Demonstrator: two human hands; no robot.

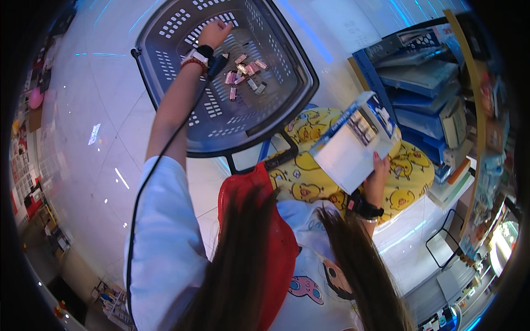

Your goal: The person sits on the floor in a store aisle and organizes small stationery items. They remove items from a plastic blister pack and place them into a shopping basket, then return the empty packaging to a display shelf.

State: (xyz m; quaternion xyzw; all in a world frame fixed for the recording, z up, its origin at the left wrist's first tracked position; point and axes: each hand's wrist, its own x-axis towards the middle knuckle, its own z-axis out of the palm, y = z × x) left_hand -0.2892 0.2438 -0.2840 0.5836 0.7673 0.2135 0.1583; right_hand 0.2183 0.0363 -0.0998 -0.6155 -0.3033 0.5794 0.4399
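My left hand point(214, 34) is over the far left part of a grey plastic shopping basket point(143, 74), its fingers curled; whether anything is in them cannot be told. A dark cable with a thick plug-like end point(217, 65) runs along that arm. Several small pink and silvery packets point(252, 68) lie loose on the basket's bottom. My right hand point(377, 169) grips the near right edge of a white and blue cardboard box point(348, 161). The box is tilted, its inside facing up, and a group of small packed items point(362, 128) sits at its far end.
Yellow chick-patterned cloth point(306, 165) covers my lap under the box. On the right, a shelf unit holds stacked blue folders or packs point(422, 99), with a wooden edge point(476, 124). Shiny floor tiles point(112, 103) extend left of the basket. A black metal frame point(443, 240) stands at lower right.
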